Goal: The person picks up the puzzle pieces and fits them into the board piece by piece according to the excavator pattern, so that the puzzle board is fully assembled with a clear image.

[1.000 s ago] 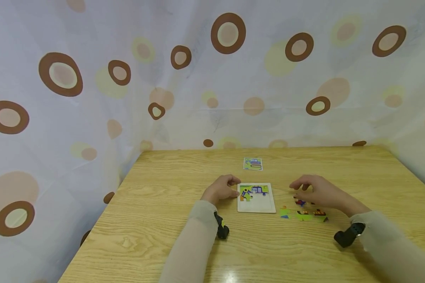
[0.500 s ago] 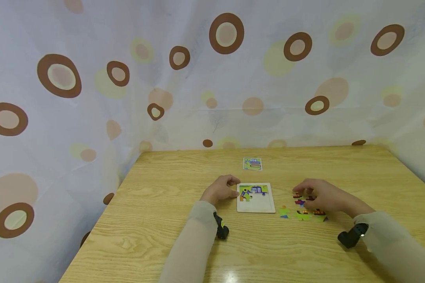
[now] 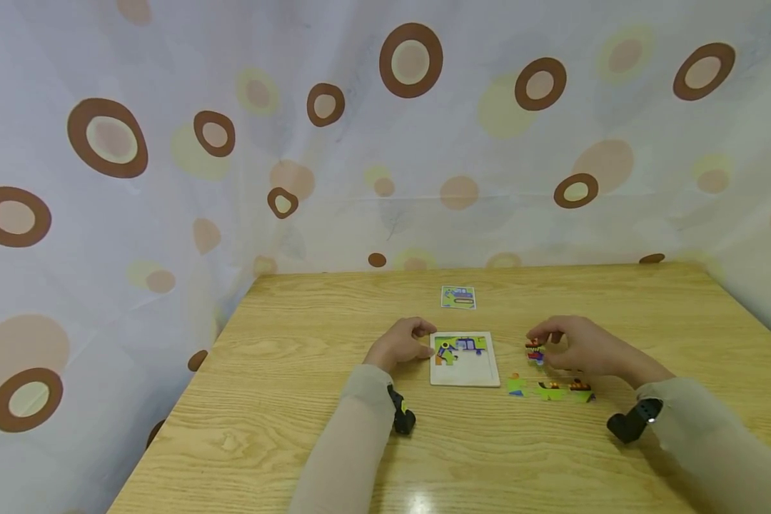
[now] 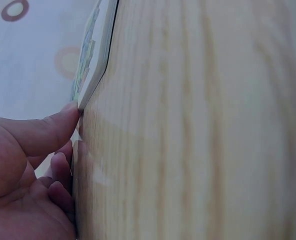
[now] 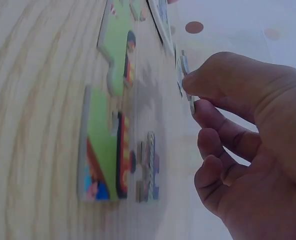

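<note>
My right hand pinches a colourful jigsaw piece between thumb and fingertips. In the right wrist view this held piece is seen edge-on, raised off the table. My left hand rests at the left side of a white square puzzle tray, thumb and index finger spread along its edge. The left wrist view has the thumb touching a corner of the tray; the index fingertip is hidden there. Joined pieces with part of a purple vehicle fill the tray's upper portion.
Several loose green pieces lie below my right hand, one loose piece nearer the tray. Another piece lies beside them in the right wrist view. Behind the tray sits a small picture card. A patterned curtain encloses the wooden table.
My right hand reached down to the loose pieces, took hold of one and has lifted it slightly, moving up and left. The left hand and tray have stayed put.
</note>
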Available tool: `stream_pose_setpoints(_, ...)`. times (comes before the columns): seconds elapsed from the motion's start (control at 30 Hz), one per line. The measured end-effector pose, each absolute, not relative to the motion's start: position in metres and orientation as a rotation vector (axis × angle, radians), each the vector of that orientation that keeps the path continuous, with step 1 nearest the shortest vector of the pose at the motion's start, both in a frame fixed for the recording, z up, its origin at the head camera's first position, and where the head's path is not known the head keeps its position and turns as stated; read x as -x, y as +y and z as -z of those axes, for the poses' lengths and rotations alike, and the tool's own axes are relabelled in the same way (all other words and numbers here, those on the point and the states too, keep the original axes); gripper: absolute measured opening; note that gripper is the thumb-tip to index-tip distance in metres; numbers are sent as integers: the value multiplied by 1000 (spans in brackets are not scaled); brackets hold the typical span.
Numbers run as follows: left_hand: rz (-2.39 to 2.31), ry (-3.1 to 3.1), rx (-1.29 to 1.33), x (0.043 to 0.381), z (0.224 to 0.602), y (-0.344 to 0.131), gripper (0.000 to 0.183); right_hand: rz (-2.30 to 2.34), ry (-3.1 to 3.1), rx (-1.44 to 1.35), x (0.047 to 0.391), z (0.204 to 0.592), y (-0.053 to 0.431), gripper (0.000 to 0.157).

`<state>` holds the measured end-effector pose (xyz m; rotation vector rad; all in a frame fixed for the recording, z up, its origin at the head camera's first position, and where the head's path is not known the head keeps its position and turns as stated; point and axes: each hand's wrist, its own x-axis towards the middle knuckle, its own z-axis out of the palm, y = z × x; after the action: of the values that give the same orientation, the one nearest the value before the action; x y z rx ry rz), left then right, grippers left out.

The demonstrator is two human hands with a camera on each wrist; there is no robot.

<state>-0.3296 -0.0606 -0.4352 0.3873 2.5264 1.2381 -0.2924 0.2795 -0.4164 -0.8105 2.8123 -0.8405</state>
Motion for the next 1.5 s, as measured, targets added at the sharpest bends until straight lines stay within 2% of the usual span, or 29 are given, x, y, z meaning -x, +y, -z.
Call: stream_pose_setpoints(1.5, -1211, 2547, -376, 329, 433, -64, 36, 1076, 2606, 939, 309, 434, 171, 33)
